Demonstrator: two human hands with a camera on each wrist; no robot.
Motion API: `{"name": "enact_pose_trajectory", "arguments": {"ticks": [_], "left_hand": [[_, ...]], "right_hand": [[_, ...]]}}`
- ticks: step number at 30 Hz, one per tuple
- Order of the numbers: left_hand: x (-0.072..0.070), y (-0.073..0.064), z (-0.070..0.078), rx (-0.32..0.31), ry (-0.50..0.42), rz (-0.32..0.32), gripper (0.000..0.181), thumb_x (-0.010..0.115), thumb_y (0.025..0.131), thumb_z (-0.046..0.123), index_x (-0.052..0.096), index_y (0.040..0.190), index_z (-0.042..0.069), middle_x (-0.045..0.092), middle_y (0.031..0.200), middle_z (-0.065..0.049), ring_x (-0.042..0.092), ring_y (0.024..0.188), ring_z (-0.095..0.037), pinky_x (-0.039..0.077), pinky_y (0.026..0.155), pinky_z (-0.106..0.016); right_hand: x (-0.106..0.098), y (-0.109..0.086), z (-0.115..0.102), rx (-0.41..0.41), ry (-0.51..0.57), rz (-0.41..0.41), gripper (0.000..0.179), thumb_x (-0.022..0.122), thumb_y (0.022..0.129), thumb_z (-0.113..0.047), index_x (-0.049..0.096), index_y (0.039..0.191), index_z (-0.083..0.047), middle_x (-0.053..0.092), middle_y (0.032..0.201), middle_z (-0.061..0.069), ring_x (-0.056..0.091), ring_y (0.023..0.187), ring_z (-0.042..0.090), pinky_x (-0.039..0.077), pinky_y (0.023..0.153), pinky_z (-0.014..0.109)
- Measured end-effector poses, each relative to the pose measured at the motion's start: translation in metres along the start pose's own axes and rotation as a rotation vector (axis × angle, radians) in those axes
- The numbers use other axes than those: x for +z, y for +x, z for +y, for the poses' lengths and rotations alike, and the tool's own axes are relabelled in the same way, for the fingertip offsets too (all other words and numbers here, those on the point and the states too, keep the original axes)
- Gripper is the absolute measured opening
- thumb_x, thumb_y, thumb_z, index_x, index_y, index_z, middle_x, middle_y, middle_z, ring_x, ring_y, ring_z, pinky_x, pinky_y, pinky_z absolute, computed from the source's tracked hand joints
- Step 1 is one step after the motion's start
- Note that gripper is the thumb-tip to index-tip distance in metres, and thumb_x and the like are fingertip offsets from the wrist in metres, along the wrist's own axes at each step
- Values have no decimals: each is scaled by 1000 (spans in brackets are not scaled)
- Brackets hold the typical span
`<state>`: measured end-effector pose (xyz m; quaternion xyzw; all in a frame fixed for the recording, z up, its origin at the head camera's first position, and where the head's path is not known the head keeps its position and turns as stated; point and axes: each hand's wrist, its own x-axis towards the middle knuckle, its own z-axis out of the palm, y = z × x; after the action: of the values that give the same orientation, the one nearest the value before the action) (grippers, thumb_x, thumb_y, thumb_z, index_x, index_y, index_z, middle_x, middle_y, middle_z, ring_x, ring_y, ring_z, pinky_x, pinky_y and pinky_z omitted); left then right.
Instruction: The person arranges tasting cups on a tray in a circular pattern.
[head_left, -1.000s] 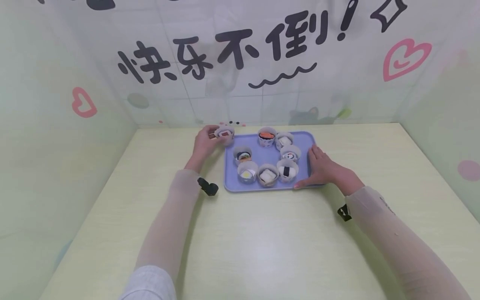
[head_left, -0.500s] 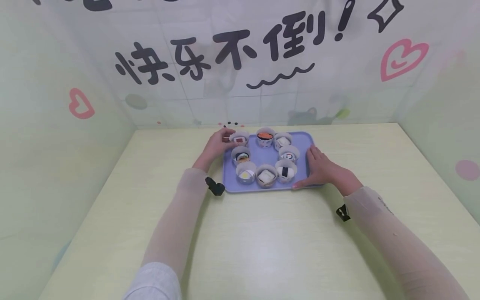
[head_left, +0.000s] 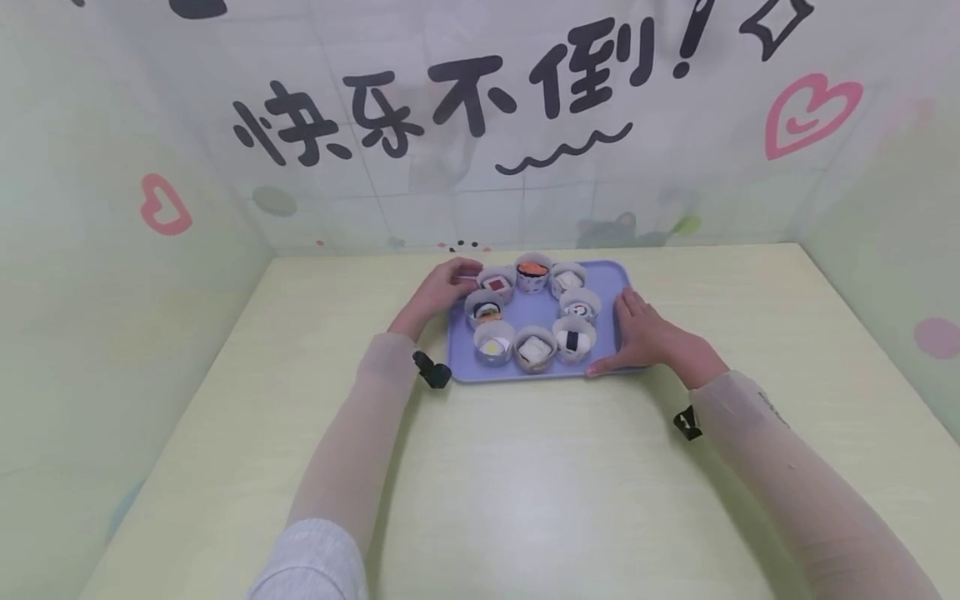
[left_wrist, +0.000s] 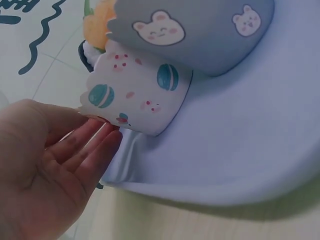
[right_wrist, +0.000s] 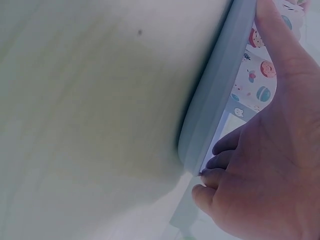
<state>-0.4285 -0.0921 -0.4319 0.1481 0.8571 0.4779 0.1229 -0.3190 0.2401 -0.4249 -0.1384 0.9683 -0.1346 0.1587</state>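
Observation:
My left hand [head_left: 442, 287] is beside a paper cup [head_left: 496, 285] holding white food with a red square, at the tray's back left. In the left wrist view its fingertips [left_wrist: 112, 135] are right at the side of this macaron-print cup [left_wrist: 142, 95], fingers nearly straight. The cup stands on the lilac-blue tray [head_left: 525, 312]. My right hand [head_left: 645, 337] rests along the tray's right edge, fingers extended and thumb toward the front corner; the right wrist view shows the hand [right_wrist: 285, 165] against the rim. Several more cups hold sushi-like pieces, such as an orange-topped one [head_left: 533, 271].
A grey bear-print cup [left_wrist: 210, 30] stands close to the macaron-print cup. The tray lies toward the back of the pale wood table [head_left: 495, 483]. Behind it rises a white printed curtain [head_left: 450, 192], with side panels at left and right.
The red-square cup has moved right and down into place on the tray, beside the orange-topped cup. My left hand followed it, and its thumb has drawn off the cup. My right hand has stayed put.

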Motion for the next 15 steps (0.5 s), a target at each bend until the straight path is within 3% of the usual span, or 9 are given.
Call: {"name": "enact_pose_trajectory", "arguments": {"ticks": [9,15], "left_hand": [[-7,-8,2,55,119,87,45,58,101,17,48,144,9,50,151,-11,48,140,-30,40,118,-44],[-14,-15,5,118,316,96,55,59,101,23,42,151,13,37,160,-10,33,149,-31,29,124,-47]], "right_hand": [[-9,-3,16,-27,111,8,125,76,81,-56,3,151,18,-9,159,40,-1,148,55,9,124,62],[-20,-7,33,-7,61,65,114,71,86,-53,9,153,14,-8,160,37,1,147,58,12,121,67]]}}
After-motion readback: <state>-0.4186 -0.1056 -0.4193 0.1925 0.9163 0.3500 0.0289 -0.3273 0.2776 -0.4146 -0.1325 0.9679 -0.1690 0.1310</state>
